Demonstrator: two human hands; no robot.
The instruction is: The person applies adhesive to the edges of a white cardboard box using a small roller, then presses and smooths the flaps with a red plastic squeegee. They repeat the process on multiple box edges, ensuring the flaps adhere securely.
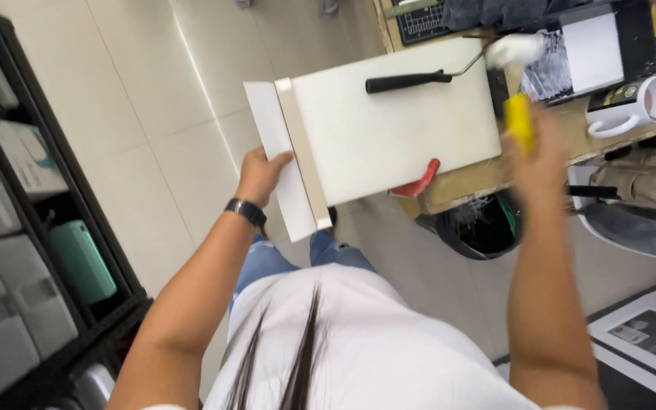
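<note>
White and flat, a rectangular board with a beige strip near one end [389,129] is held out over the tiled floor [146,129], its far edge over the wooden table [480,178]. The left hand [261,175] grips the board's near end, fingers closed on it. The right hand [537,163], blurred, is closed around a yellow handle [519,121]. A black-handled paint roller [438,72] lies on the board. A white mug [635,106] stands on the table.

A small workshop for making things

A messy wooden workbench [487,176] holds a paint roller [449,70], a cutting mat [419,21] and a mug [635,106]. Black shelves [62,228] with boxes stand on the tiled floor [153,114].
</note>
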